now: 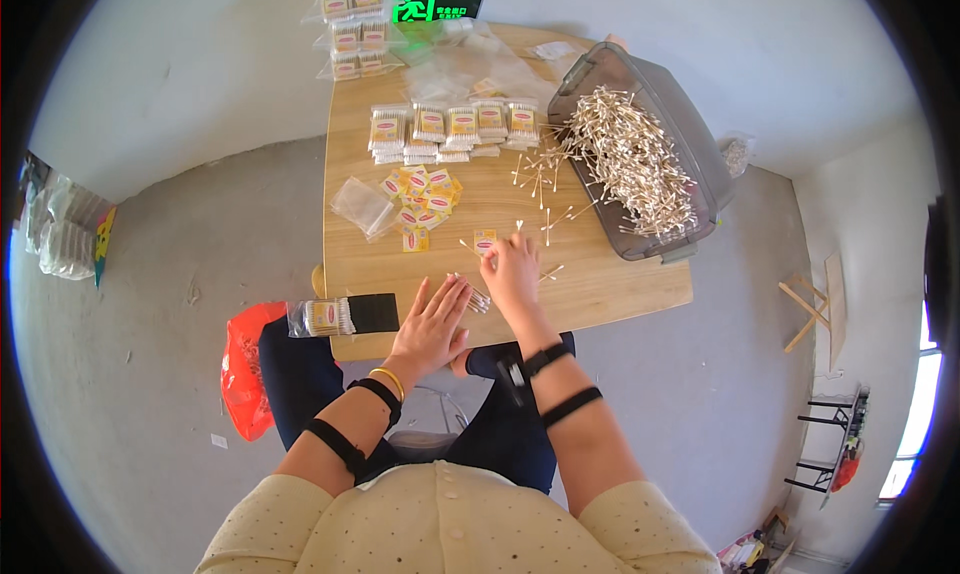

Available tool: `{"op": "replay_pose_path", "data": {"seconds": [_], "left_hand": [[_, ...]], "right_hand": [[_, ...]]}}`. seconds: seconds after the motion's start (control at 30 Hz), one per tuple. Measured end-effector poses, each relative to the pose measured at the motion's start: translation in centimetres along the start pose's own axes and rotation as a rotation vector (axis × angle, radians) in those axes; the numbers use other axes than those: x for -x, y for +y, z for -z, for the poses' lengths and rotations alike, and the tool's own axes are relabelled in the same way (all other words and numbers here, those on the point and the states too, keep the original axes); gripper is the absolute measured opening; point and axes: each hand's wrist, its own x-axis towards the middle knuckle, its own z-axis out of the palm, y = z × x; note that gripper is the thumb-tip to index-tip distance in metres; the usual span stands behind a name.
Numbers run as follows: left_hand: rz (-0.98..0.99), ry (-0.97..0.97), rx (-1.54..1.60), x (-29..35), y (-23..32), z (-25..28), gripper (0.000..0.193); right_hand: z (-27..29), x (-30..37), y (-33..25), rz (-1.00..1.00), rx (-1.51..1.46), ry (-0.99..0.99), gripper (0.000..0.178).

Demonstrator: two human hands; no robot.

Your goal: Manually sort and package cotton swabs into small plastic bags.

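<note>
My left hand point(432, 322) lies with its fingers stretched out over a small row of cotton swabs point(480, 302) near the table's front edge; the swab ends show beside its fingertips. To its right, my right hand point(514, 274) is closed in a pinch, and a thin cotton swab point(465, 244) runs into its fingertips. A small yellow-and-white label card point(485, 239) lies just beyond that hand. Farther off on the table is a heap of similar cards point(425, 196), with clear plastic bags point(362, 210) to its left. How many swabs my right fingers hold is hidden.
A grey bin point(712, 154) full of loose swabs point(635, 159) lies tilted at the table's right, stray swabs point(540, 172) beside it. Stacked swab packs point(462, 126) stand at the back. Another bagged pack point(326, 317) with a black holder point(374, 313) juts over the left edge.
</note>
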Motion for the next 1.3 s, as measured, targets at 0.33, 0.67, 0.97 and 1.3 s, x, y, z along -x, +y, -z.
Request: {"op": "replay_pose_path", "data": {"seconds": [0.33, 0.67, 0.97, 1.3], "left_hand": [[0.022, -0.045, -0.026, 0.0, 0.0, 0.6, 0.075], [-0.002, -0.036, -0.019, -0.3, 0.2, 0.1, 0.076], [-0.001, -0.014, -0.02, -0.1, -0.2, 0.2, 0.075], [0.01, 0.0, 0.015, 0.0, -0.2, 0.0, 0.076]], "right_hand": [[3.9, 7.8, 2.1, -0.229, -0.041, 0.057, 0.019], [1.7, 5.7, 0.1, -0.03, -0.187, 0.106, 0.024], [5.8, 3.7, 6.6, -0.106, 0.084, -0.044, 0.02], [1.0, 2.3, 0.1, -0.127, -0.164, -0.086, 0.01]]}}
